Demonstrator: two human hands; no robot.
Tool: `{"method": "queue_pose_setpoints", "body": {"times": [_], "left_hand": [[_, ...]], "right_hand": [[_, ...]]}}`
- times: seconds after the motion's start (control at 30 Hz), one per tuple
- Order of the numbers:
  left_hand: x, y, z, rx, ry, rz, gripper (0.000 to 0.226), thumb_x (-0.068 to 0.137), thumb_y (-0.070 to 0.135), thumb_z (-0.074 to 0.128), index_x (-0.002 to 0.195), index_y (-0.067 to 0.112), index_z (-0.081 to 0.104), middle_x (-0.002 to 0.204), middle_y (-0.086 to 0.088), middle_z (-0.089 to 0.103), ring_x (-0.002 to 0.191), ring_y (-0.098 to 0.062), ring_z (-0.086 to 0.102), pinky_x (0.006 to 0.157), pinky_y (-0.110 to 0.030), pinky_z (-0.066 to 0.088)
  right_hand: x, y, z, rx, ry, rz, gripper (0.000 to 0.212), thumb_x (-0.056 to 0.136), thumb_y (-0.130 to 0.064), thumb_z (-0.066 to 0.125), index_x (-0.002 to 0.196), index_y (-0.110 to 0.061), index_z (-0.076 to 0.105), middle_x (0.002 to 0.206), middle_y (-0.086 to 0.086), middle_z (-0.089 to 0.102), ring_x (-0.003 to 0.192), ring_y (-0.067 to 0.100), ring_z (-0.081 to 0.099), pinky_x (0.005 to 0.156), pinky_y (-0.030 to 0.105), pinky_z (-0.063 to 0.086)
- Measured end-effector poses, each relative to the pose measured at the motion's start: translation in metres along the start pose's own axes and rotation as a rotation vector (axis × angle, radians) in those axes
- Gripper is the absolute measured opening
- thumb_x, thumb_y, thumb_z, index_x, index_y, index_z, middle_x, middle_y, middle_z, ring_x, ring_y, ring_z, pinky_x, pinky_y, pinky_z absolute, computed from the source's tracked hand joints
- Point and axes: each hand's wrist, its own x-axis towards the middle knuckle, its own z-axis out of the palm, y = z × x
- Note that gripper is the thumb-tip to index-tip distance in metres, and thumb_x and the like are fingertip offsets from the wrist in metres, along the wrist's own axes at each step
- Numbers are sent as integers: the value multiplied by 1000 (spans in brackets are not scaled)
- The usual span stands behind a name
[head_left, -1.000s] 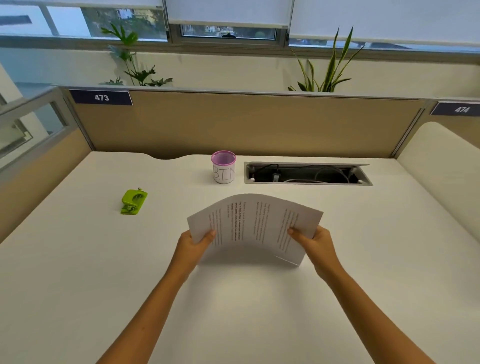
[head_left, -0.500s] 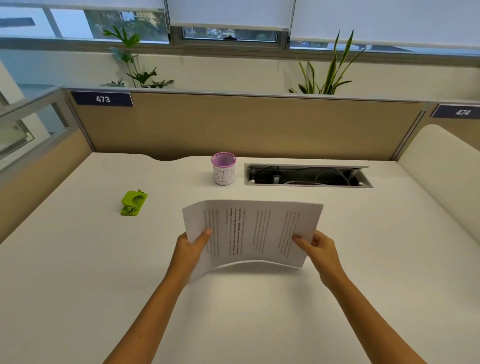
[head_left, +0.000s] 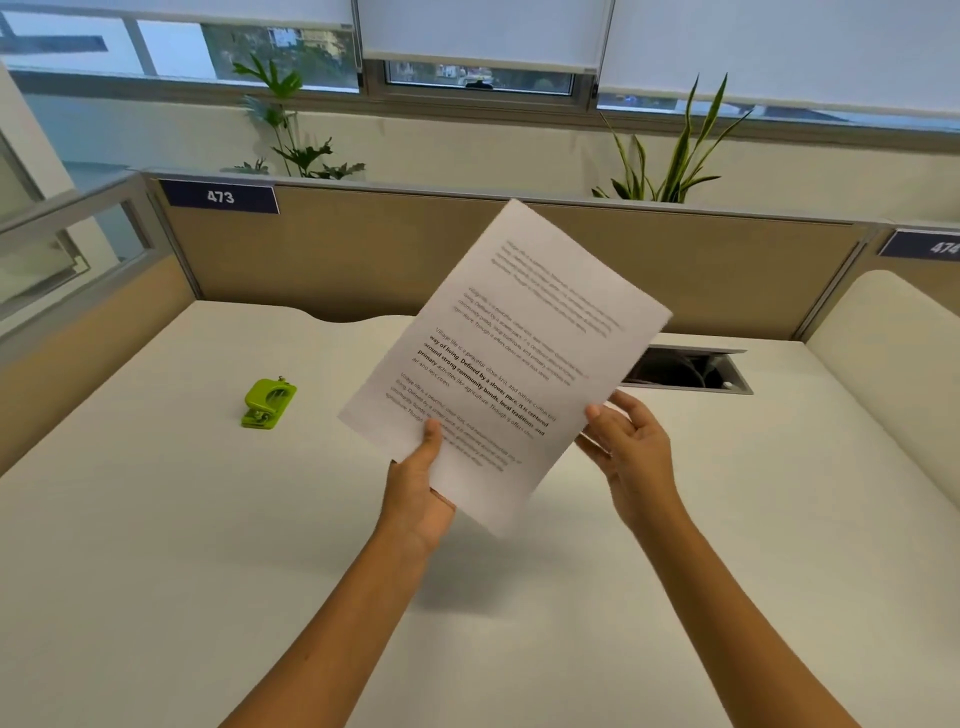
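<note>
A printed white sheet of paper (head_left: 514, 358) is raised above the white desk (head_left: 156, 519), tilted with its top toward the right. My left hand (head_left: 421, 493) pinches its lower edge, thumb on the printed face. My right hand (head_left: 631, 447) is beside the sheet's right edge with fingers spread and relaxed; its fingertips are near or just behind that edge, and I cannot tell whether they touch. The sheet hides the small purple-rimmed cup seen earlier.
A green hole punch (head_left: 267, 402) lies on the desk at the left. A cable slot (head_left: 691, 371) is sunk in the desk behind the paper. Tan partition panels (head_left: 337, 260) enclose the desk's back and left. A padded divider (head_left: 893, 374) stands right.
The sheet went from held sideways low over the desk by both hands to lifted and turned upright. My right hand let go of it; my left hand kept its hold.
</note>
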Motion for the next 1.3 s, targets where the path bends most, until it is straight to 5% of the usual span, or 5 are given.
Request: {"method": "queue_pose_setpoints", "body": {"times": [0.27,0.47,0.83,1.07,1.3], "left_hand": [[-13,-36,2,-77,149,-61,33,88,11,61,121,8,60,115,-14,69,102,-25,68,76,-37,59],[-19,-34,-63,42,376,-202,32,87,-4,57,118,0,55,108,-17,68,95,-25,66,75,-33,54],[-12,44,-168,381,538,-99,33,88,3,59,121,3,55,104,-9,66,94,-20,63,83,-33,50],[45,143,-214,1115,608,236,33,87,-1,46,114,13,60,120,-7,64,102,-24,59,82,-36,50],[139,222,-234,1287,533,221,32,91,18,54,120,5,60,123,-15,62,111,-32,57,92,-37,46]], "right_hand": [[-3,20,12,-319,185,-66,20,88,-19,64,107,-22,57,103,-3,69,85,16,71,65,27,60],[7,50,-23,-639,183,355,33,87,-9,64,117,-3,51,116,12,62,98,34,64,81,48,57],[-16,109,-23,-961,218,355,28,80,-14,68,82,11,57,88,24,69,72,37,65,62,36,49],[-30,132,21,-823,242,324,23,84,-21,67,80,1,62,79,12,73,69,33,69,69,48,59],[-40,162,88,-656,230,296,13,85,-23,68,84,-11,66,80,5,75,66,26,73,67,46,61]]}}
